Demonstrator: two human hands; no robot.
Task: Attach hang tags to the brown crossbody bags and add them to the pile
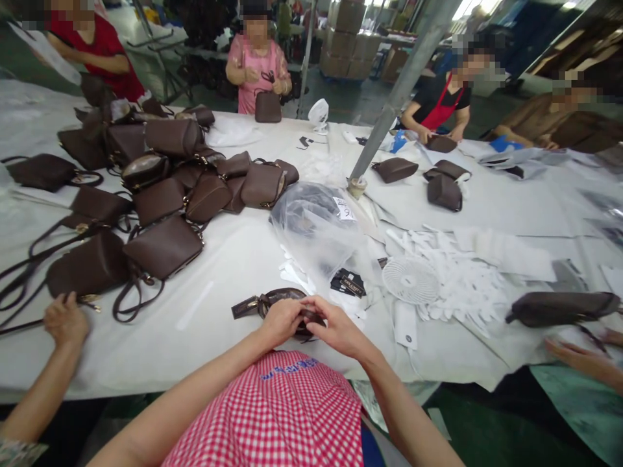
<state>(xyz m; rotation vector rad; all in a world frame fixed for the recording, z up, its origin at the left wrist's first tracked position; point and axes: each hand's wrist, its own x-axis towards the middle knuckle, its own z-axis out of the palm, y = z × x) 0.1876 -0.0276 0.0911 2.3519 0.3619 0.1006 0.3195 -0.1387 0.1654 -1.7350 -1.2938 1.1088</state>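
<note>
Close to the table's front edge, a dark brown bag [272, 297] lies below me with its strap bunched up. My left hand [283, 321] is closed on the strap at the bag's top. My right hand [333, 326] meets it from the other side, thumb and fingers pinched on the same strap. A dark tag [244, 307] with a gold border sticks out to the left of the bag. Part of the bag is hidden under both hands.
Brown bags [163, 246] are heaped at the left, where another person's hand [65, 321] touches one. Ahead are a clear plastic bag [311, 227], black tags [348, 283], a white fan [411, 280] and a slanted metal pole [399, 97]. Several people work around the table [511, 207].
</note>
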